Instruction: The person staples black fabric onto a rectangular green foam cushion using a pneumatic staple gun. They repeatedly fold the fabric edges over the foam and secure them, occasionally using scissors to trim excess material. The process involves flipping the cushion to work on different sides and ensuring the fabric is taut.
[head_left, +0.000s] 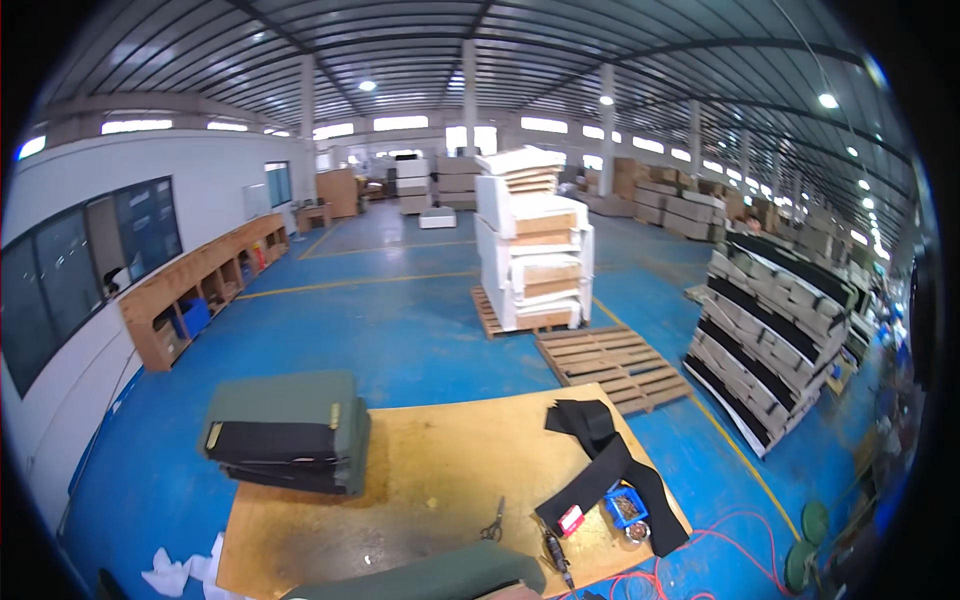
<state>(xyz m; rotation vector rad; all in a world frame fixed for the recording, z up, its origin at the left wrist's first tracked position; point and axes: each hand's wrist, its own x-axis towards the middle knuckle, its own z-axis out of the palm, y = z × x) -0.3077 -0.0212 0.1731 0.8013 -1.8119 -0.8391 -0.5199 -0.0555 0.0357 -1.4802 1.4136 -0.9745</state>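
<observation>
Neither of my hands shows clearly. At the lower edge lies a green fabric-covered panel, partly cut off, with a small tan patch beside it that I cannot make out. Black-handled scissors rest on the wooden table beyond the panel. To their right, long black fabric strips lie folded across one another. A blue bin of small parts, a round metal bowl and a red-and-white box sit on or beside the strips. A dark hand-held power tool lies near the front edge.
Green and black padded pieces are stacked at the table's left. Beyond it stand a wooden pallet, a tall white-wrapped stack and grey-black stacked pieces. A red hose loops at right. Wooden shelving lines the left wall.
</observation>
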